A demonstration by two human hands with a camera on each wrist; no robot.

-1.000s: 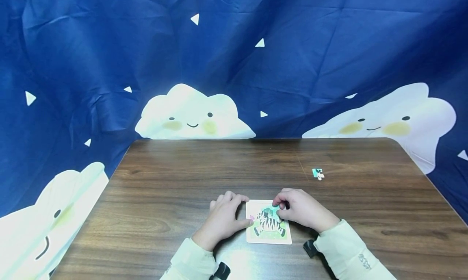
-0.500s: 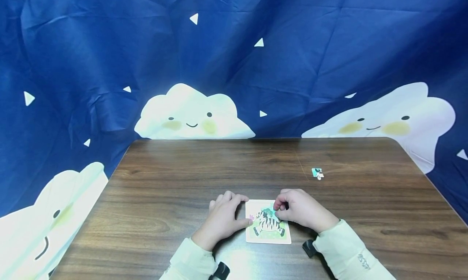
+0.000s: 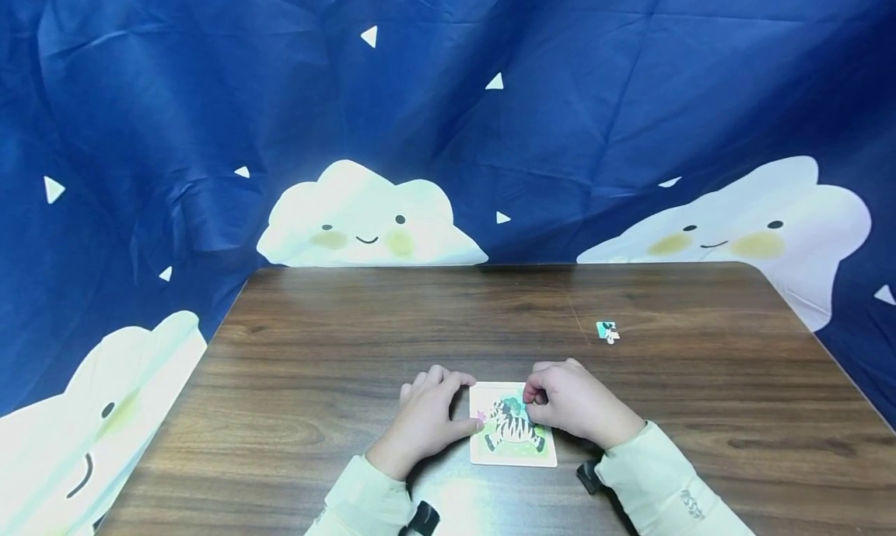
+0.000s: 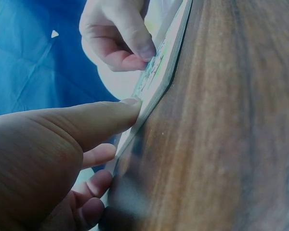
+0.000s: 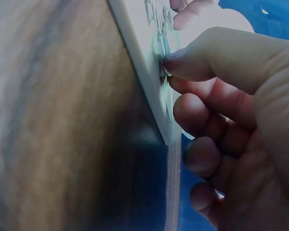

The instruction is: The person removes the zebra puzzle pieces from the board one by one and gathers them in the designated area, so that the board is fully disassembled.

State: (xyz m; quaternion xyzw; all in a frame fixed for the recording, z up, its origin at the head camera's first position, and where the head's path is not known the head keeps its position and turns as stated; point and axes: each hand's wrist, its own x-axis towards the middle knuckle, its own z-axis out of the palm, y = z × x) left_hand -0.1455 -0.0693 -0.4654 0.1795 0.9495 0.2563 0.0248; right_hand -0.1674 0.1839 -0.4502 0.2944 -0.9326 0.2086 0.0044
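A small square puzzle board (image 3: 518, 460) with a pale rim lies on the table and shows a striped zebra (image 3: 513, 429). My left hand (image 3: 428, 419) rests at its left side, the straight thumb on the rim and the index fingertip by the far left corner. Over the upper right part, my right hand (image 3: 577, 402) pinches a thin puzzle piece (image 5: 165, 45) between thumb and index finger. In the right wrist view the piece touches or nearly touches the board surface; its face is mostly hidden. Another puzzle piece (image 3: 607, 332), turquoise, black and white, lies farther back on the right.
The brown wooden table (image 3: 315, 365) extends around the board on all sides. Behind it hangs a blue curtain (image 3: 560, 116) printed with smiling clouds and white triangles. A black strap (image 3: 423, 518) is visible at the left sleeve cuff.
The right hand has shifted only slightly over the board's upper right, its fingertips still pinching. Left hand, board and the loose piece stay in place.
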